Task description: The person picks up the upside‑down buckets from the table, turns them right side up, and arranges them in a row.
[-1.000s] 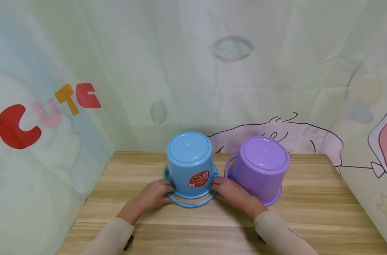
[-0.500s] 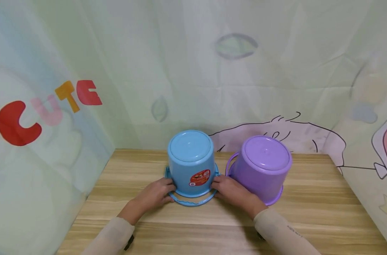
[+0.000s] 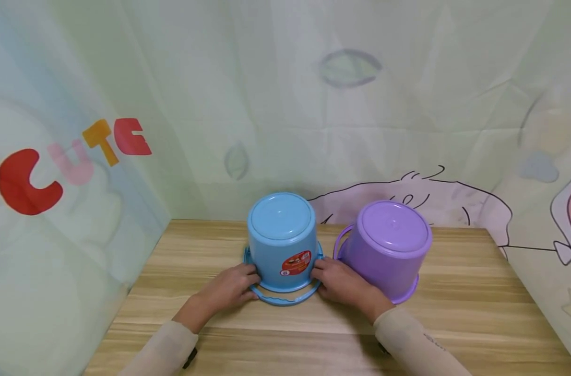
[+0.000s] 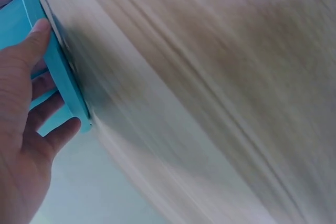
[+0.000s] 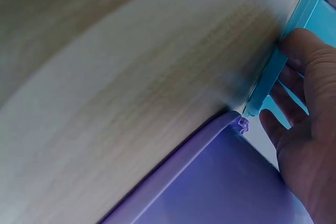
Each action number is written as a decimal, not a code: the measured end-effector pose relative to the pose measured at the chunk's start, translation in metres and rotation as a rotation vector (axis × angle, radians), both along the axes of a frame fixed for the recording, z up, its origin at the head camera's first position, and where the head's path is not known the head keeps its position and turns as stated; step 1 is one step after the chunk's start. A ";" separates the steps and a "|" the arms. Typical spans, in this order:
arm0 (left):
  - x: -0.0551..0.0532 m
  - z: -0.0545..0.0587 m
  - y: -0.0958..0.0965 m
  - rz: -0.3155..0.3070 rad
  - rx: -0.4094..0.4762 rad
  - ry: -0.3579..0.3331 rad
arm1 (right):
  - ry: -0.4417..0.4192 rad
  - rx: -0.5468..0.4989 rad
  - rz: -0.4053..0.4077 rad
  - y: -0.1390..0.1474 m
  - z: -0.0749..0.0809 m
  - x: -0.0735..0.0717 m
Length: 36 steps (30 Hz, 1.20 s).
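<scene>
An upside-down blue bucket (image 3: 283, 250) with a red oval label stands rim-down on the table. Its blue handle (image 3: 284, 301) lies at table level in front of the rim. From the left, my left hand (image 3: 229, 286) grips the bucket low down, the thumb (image 4: 40, 29) on the blue edge and the other fingers spread along its side. On the opposite side my right hand (image 3: 340, 282) grips in the same way, its thumb (image 5: 302, 43) on that edge. To the right, a purple bucket (image 3: 391, 250) stands upside down, close beside my right hand. The bucket's inside is hidden.
A wood-grain table (image 3: 313, 339) lies beneath everything. Printed curtains (image 3: 285, 104) close off the back and both sides. The purple bucket's handle (image 3: 340, 243) sticks out on the left, between the two buckets.
The view tilts slightly at first, then stays nearly still. Both hands keep their places on the blue bucket, and neither bucket visibly moves on the table.
</scene>
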<state>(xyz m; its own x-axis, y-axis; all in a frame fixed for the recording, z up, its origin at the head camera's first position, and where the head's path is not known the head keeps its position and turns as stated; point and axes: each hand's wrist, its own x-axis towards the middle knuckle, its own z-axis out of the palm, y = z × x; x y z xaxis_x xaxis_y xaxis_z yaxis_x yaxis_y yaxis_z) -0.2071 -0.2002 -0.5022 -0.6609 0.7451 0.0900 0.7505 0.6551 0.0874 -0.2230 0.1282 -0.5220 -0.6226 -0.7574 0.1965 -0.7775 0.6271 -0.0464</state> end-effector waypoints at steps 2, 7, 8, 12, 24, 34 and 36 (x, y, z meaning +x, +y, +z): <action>0.000 -0.001 0.000 0.003 -0.004 -0.001 | 0.011 -0.003 0.002 0.000 -0.001 -0.001; 0.000 -0.002 0.002 0.010 -0.031 -0.005 | 0.000 -0.008 -0.009 0.000 -0.001 -0.001; 0.001 -0.002 0.002 0.010 -0.035 -0.002 | -0.003 -0.009 -0.010 0.000 -0.001 -0.001; 0.002 -0.003 0.001 0.013 -0.040 0.009 | -0.001 -0.010 -0.005 0.000 -0.001 -0.001; 0.004 -0.006 0.001 0.049 0.027 0.022 | 0.030 -0.016 -0.006 -0.002 0.001 0.000; 0.004 -0.005 0.001 0.081 0.078 0.060 | 0.038 -0.036 -0.045 -0.004 0.008 0.004; 0.004 -0.005 0.001 0.087 0.088 0.073 | 0.032 -0.040 -0.054 -0.004 0.009 0.005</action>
